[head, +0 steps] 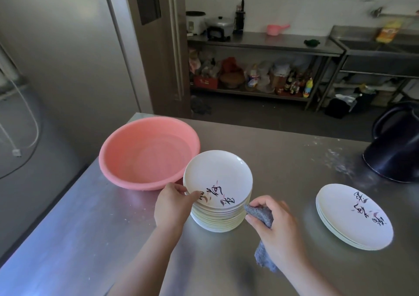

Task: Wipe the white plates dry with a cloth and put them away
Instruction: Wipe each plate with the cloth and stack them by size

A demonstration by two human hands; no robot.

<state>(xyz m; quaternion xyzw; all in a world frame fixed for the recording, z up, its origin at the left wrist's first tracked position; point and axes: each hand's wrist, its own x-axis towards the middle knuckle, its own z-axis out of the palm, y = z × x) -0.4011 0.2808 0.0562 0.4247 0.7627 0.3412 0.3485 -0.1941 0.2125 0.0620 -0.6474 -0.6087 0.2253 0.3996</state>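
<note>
Seen from the head camera, a person stands at a steel tabletop (pixel 283 159) in a kitchen, both bare forearms reaching forward. A tall stack of white plates (pixel 217 205), each printed with dark brush lettering, sits at the centre and serves as the landmark.

Touching the stack's far-left side is a pink plastic basin (pixel 147 152), with no dishes visible in it. To the right of the stack, well apart, lies a much shorter pile of the same plates (pixel 353 216), likely the ones already dried. Further right and beyond it stands a dark jug or kettle (pixel 394 148).

The left hand (pixel 172 205) is at the stack's near-left rim, thumb on top of the uppermost plate (pixel 217 177) and fingers curled under its edge, so its grip is clamped on that plate. The plate sits slightly tilted, probably being lifted clear of the rest so it can be wiped.

The right hand (pixel 276 225) is just beside the stack's near-right edge. Its grip is closed around a bunched grey cloth (pixel 260 215), one end poking out toward the plates and the tail hanging below the wrist. Holding it bunched likely keeps a thick pad ready for the plate's face.

Most plates seem still unwiped, judging by the two heights.
</note>
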